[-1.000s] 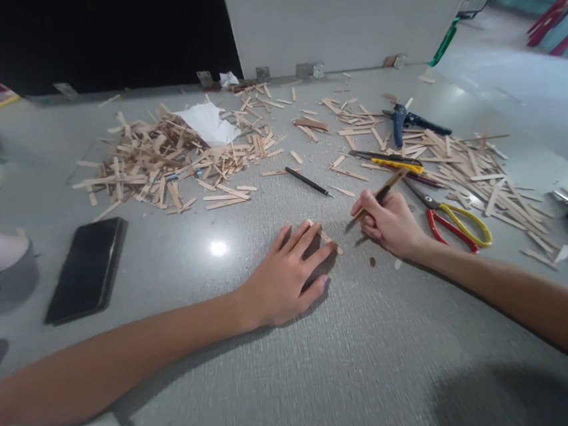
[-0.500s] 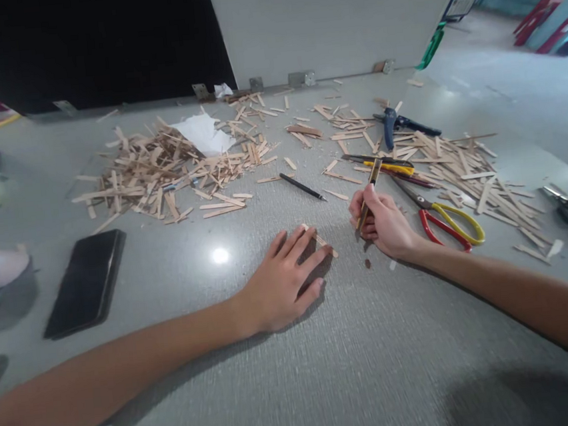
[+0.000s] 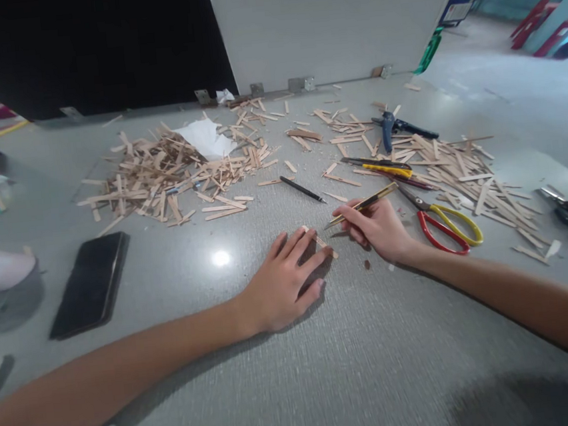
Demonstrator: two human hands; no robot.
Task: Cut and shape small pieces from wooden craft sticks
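Note:
My left hand (image 3: 288, 279) lies flat with its fingers spread, their tips resting on a short wooden craft stick (image 3: 321, 241) on the grey tabletop. Part of the stick is hidden under the fingers. To the right, my right hand (image 3: 377, 229) is closed around a slim gold-and-black craft knife (image 3: 370, 200). The knife's pointed tip aims left, close to the stick; whether it touches I cannot tell. Just beyond the hands lies a black pen-like tool (image 3: 302, 189). Red-and-yellow-handled scissors (image 3: 449, 227) lie to the right of my right hand.
A heap of cut wooden sticks (image 3: 144, 176) with white tissue (image 3: 206, 139) lies at back left, more sticks (image 3: 482, 180) at right. Yellow cutter (image 3: 387, 168), blue-handled pliers (image 3: 389, 129) and a black phone (image 3: 90, 284) lie around. A white panel (image 3: 336, 20) stands behind. Someone's arm (image 3: 0, 266) is at left.
My right hand has turned the craft knife from pointing up and away to lying low, its tip now leftward near the stick. My left hand stays on the stick.

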